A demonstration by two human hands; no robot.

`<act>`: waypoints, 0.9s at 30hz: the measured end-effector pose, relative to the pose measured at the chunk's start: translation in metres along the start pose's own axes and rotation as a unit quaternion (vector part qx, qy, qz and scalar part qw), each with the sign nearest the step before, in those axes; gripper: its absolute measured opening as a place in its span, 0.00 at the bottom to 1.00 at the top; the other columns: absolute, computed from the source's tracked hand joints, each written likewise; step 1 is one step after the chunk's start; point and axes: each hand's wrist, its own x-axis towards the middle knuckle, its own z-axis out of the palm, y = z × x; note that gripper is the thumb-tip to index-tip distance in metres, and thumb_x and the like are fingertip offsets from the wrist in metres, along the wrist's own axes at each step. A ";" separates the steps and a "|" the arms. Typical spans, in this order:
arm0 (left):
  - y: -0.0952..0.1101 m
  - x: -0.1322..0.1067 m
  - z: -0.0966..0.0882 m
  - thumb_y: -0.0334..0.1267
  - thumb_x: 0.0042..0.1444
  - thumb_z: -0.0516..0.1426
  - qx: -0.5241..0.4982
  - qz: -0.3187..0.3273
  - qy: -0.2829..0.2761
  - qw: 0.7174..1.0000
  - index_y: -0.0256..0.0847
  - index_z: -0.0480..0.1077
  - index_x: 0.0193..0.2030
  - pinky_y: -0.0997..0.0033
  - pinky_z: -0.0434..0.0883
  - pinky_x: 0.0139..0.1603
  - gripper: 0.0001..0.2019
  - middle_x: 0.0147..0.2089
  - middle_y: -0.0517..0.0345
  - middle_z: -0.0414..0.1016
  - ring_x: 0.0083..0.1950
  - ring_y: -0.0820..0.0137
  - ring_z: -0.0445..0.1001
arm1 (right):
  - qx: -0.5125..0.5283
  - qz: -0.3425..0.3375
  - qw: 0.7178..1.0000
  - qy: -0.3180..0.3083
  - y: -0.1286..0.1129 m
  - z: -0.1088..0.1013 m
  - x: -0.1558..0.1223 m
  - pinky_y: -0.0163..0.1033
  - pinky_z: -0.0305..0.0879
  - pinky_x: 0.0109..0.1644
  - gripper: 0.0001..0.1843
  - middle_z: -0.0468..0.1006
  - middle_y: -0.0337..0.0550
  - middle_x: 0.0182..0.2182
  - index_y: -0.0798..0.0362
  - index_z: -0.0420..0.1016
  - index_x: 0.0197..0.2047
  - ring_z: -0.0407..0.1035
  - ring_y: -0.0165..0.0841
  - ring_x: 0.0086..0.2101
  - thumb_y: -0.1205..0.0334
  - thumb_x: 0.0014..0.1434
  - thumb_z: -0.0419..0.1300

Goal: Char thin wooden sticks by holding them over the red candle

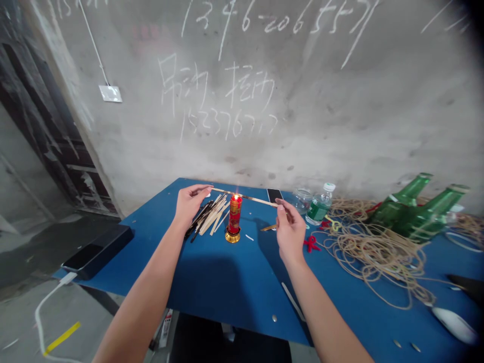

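Note:
A thin wooden stick (260,201) spans the space between my two hands, its darkened middle at the flame of a lit red candle (235,216). My left hand (191,201) pinches the stick's left end. The fingers of my right hand (290,224) are closed on its right end. The candle stands upright in a small gold holder (232,236). Beneath and beside my left hand lies a pile of sticks (212,214), some pale and some blackened.
On the blue table (212,282), a black power bank (97,250) with a white cable sits left. To the right are a phone (275,194), a glass jar (302,199), a plastic bottle (319,205), tangled twine (372,252), and green bottles (434,214). A concrete wall stands behind.

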 end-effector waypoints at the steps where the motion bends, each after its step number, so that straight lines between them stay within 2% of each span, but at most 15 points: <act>1: 0.000 0.000 0.000 0.48 0.51 0.68 -0.003 -0.003 0.001 1.000 0.39 0.85 0.41 0.71 0.56 0.25 0.16 0.22 0.60 0.70 0.23 0.75 0.59 | 0.002 -0.002 1.000 -0.002 0.000 0.000 0.000 0.42 0.70 0.36 0.26 0.83 0.52 0.47 0.51 0.82 0.53 0.75 0.40 0.39 0.42 0.61 0.62; 10: 0.001 -0.001 0.000 0.47 0.50 0.68 -0.032 -0.007 0.013 0.999 0.37 0.84 0.41 0.72 0.57 0.25 0.17 0.21 0.60 0.69 0.24 0.73 0.62 | 0.002 -0.025 0.999 -0.020 0.004 0.001 -0.001 0.44 0.71 0.39 0.27 0.83 0.54 0.50 0.53 0.81 0.54 0.76 0.40 0.38 0.42 0.63 0.60; 19: 0.000 0.002 0.000 0.45 0.47 0.68 -0.056 -0.034 0.047 0.997 0.36 0.84 0.39 0.71 0.54 0.24 0.16 0.20 0.60 0.67 0.22 0.74 0.60 | -0.014 -0.010 0.999 -0.032 0.002 0.007 -0.005 0.44 0.72 0.38 0.27 0.84 0.53 0.48 0.53 0.81 0.55 0.77 0.40 0.38 0.42 0.64 0.60; 24: -0.002 0.004 -0.002 0.45 0.47 0.68 -0.061 -0.039 0.066 0.995 0.36 0.84 0.39 0.71 0.51 0.23 0.16 0.19 0.61 0.66 0.21 0.76 0.56 | -0.016 0.004 0.999 -0.035 -0.001 0.011 -0.006 0.44 0.72 0.41 0.25 0.84 0.53 0.47 0.54 0.82 0.53 0.77 0.42 0.41 0.44 0.64 0.61; 27: -0.002 0.004 -0.002 0.44 0.46 0.68 -0.069 -0.042 0.075 0.994 0.36 0.84 0.38 0.72 0.54 0.23 0.16 0.19 0.61 0.67 0.22 0.75 0.59 | -0.010 0.001 0.999 -0.036 -0.002 0.013 -0.005 0.45 0.73 0.44 0.24 0.84 0.53 0.48 0.53 0.82 0.52 0.77 0.43 0.44 0.44 0.63 0.62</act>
